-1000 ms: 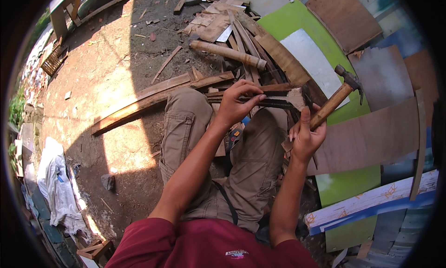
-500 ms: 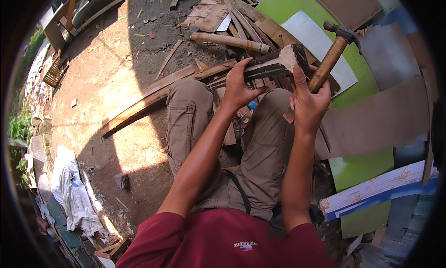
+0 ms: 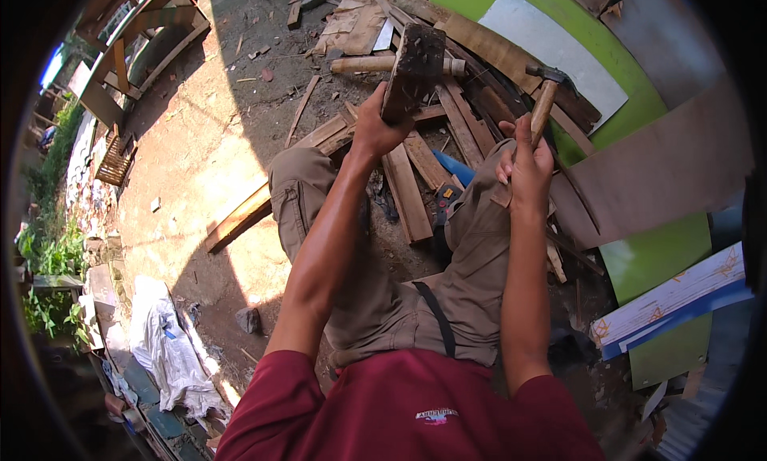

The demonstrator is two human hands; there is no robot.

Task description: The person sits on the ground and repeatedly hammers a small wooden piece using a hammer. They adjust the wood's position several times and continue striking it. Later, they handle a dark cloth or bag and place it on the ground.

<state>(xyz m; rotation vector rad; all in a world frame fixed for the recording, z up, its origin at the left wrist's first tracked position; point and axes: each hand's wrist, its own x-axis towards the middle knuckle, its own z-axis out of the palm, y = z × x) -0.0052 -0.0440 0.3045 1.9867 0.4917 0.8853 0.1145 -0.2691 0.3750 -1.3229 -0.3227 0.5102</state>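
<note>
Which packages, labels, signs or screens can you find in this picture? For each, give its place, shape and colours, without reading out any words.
Shirt badge: a small pale printed label on the chest of the dark red shirt, at the bottom middle.
White sacking: a crumpled white bag or sheet with a blue mark, on the ground at the lower left.
No screens or signs show.

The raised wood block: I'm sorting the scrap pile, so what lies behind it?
Behind the wood block in the left hand, a round pole and flat planks show; the pole's middle is covered.
</note>
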